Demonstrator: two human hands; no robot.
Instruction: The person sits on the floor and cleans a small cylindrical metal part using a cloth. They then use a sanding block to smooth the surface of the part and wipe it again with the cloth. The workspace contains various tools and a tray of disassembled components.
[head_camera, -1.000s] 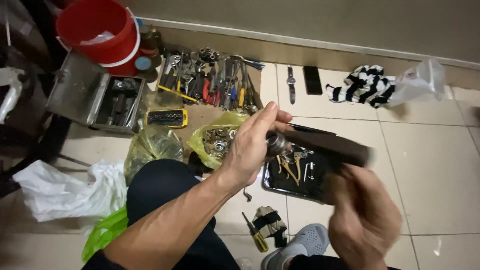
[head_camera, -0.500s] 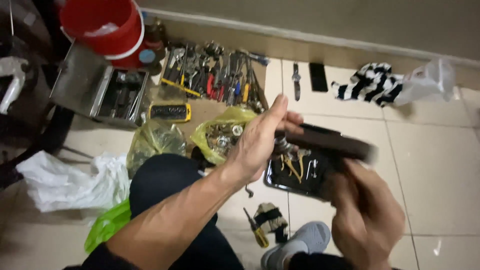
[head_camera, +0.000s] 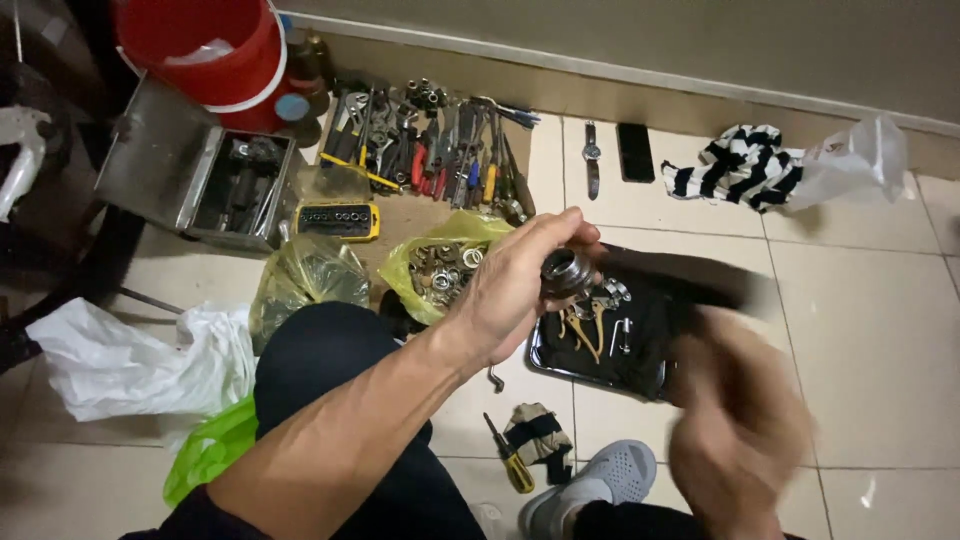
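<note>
My left hand (head_camera: 515, 290) is closed around a small round metal part (head_camera: 565, 272), held above the edge of a black tray (head_camera: 545, 355). A long dark bar (head_camera: 690, 282) reaches from that part toward the right. My right hand (head_camera: 735, 425) is blurred with motion at the lower right, below the bar's far end; I cannot tell whether it grips the bar. Small metal pieces and pliers lie in the tray under the hands.
Hand tools (head_camera: 440, 160) lie on cardboard by the wall, with a red bucket (head_camera: 205, 55), an open metal toolbox (head_camera: 200, 180), a yellow socket case (head_camera: 338, 220), bags of nuts (head_camera: 440, 262), a wristwatch (head_camera: 592, 160), a phone (head_camera: 635, 152) and a striped cloth (head_camera: 740, 165). A screwdriver (head_camera: 508, 455) lies by my shoe (head_camera: 600, 480).
My right hand has dropped lower and away from the bar's end, now heavily blurred. My left hand keeps its hold on the round metal part, almost in the same place.
</note>
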